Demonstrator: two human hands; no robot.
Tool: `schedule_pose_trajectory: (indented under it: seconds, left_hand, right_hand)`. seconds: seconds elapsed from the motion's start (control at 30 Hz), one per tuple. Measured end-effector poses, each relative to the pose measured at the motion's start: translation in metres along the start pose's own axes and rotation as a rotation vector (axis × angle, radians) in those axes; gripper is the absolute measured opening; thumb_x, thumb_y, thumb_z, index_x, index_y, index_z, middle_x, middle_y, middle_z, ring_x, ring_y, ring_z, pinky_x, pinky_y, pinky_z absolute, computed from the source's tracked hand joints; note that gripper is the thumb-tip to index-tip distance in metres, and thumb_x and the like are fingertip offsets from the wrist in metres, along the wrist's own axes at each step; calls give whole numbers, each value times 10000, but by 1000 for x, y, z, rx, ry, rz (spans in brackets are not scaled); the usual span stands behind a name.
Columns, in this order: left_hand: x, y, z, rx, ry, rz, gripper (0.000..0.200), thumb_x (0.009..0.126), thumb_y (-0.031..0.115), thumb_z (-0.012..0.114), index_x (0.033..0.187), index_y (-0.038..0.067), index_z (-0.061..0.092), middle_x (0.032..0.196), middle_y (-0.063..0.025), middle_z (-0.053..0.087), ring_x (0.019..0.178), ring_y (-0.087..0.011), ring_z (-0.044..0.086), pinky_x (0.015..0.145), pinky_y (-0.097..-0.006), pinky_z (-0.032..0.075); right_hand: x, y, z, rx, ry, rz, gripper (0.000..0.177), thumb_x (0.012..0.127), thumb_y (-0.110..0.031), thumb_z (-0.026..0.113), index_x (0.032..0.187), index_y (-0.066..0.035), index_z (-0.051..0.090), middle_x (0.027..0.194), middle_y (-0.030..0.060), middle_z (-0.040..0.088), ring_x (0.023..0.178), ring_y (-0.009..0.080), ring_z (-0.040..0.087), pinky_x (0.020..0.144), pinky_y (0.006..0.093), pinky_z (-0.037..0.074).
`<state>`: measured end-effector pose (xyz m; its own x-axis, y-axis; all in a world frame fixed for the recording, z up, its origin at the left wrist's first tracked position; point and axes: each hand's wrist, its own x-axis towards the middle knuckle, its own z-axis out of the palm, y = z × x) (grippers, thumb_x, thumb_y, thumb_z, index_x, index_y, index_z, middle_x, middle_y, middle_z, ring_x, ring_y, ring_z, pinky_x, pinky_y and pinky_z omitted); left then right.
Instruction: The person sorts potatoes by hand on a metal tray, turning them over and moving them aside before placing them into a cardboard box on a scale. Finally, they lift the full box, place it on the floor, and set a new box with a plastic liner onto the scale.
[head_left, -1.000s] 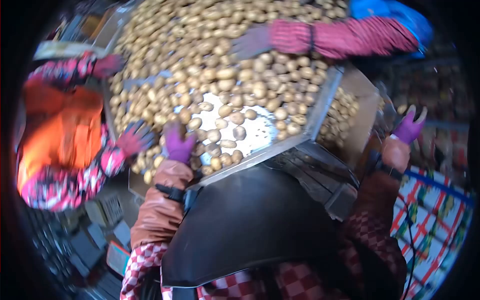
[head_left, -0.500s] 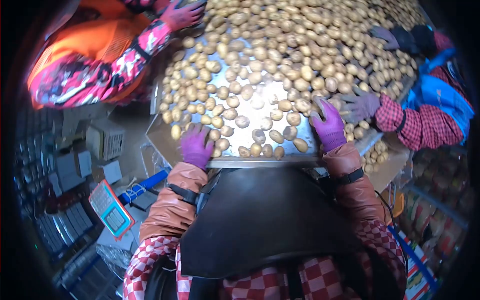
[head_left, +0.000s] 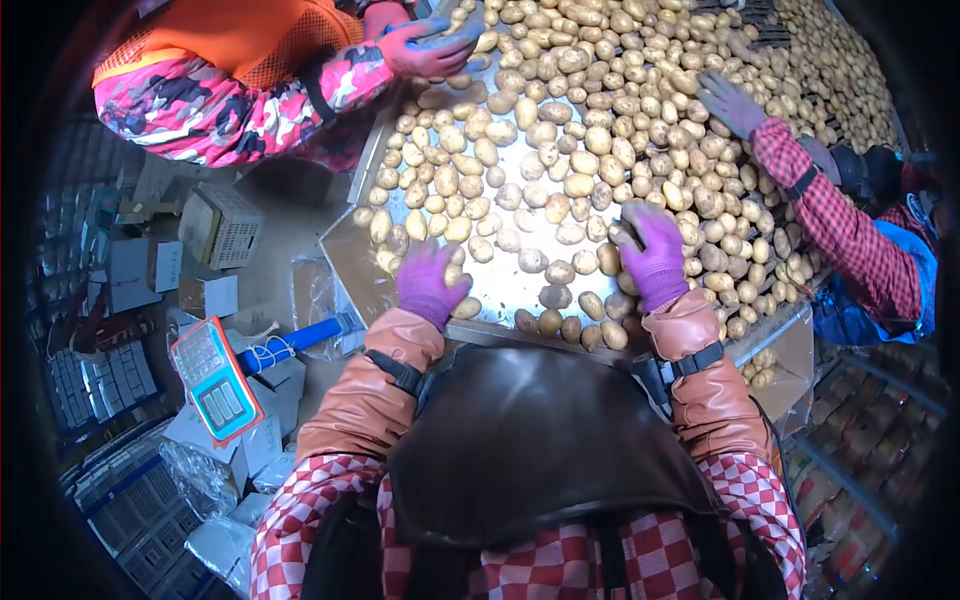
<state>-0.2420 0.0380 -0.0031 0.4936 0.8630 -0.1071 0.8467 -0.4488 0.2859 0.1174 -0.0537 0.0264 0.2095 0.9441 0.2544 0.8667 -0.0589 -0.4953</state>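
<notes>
Many potatoes (head_left: 557, 207) lie spread over a shiny metal sorting table (head_left: 505, 275). My left hand (head_left: 432, 282), in a purple glove, rests at the table's near left edge, fingers apart and touching potatoes beside it. A potato (head_left: 467, 308) lies just below its thumb. On the right, my right hand (head_left: 655, 255), also in a purple glove, reaches over the potatoes with thumb and fingers apart. A brownish potato (head_left: 608, 259) sits close to its thumb side. Whether a potato lies under either palm is hidden.
A co-worker's gloved hand (head_left: 433, 48) is at the upper left; another co-worker's grey glove (head_left: 731, 103) reaches in from the right. Left of the table are a scale display (head_left: 217, 382), a plastic crate (head_left: 232, 226) and cardboard boxes (head_left: 133, 278). Cardboard (head_left: 358, 262) lines the table's left corner.
The camera view has shifted. My right hand's fingers have curved in over the potatoes. Potatoes cover more of the metal near my right hand. The right co-worker's grey glove has moved farther up the table.
</notes>
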Motion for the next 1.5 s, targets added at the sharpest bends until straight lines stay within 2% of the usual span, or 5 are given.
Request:
schedule_pose_trajectory:
  seconds: [0.43, 0.6, 0.9, 1.07, 1.5]
  left_hand:
    - [111, 58, 48, -151, 90, 553, 657, 727, 397, 720, 1336, 223, 547, 1424, -195, 437, 1299, -402, 408, 1074, -559, 279]
    - [40, -5, 4, -218, 38, 288, 426, 761, 274, 691, 1169, 162, 639, 1268, -156, 565, 1095, -365, 566, 912, -483, 450]
    - [132, -5, 6, -5, 122, -84, 460, 809, 275, 658, 1236, 121, 590, 1231, -173, 583, 1034, -356, 605, 886, -474, 485]
    - [154, -10, 13, 84, -230, -328, 635, 764, 448, 712, 1276, 110, 548, 1232, -211, 581, 1141, -378, 562, 946, -478, 464]
    - [97, 51, -1, -1208, -55, -437, 367, 863, 181, 704, 1168, -3, 616, 1003, -89, 646, 730, -167, 631, 645, -312, 530]
  right_hand:
    - [28, -39, 33, 650, -627, -120, 399, 806, -199, 639, 1198, -128, 638, 1129, 170, 648, 1030, 342, 623, 917, 414, 500]
    - [59, 32, 15, 87, 11, -12, 491, 753, -199, 722, 1209, -57, 609, 1276, 210, 572, 1179, 389, 536, 1003, 461, 423]
    - [5, -37, 49, 201, -736, -400, 561, 784, -380, 697, 1286, -161, 576, 1437, 180, 438, 1297, 407, 420, 1050, 496, 376]
    - [3, -49, -13, 1021, -864, 548, 509, 873, -276, 661, 1334, -88, 552, 1326, 135, 569, 1217, 262, 545, 1016, 364, 444]
    - [-46, -48, -12, 1562, -338, 831, 606, 951, -258, 581, 1476, -65, 347, 1378, 129, 519, 1246, 272, 517, 1054, 373, 415]
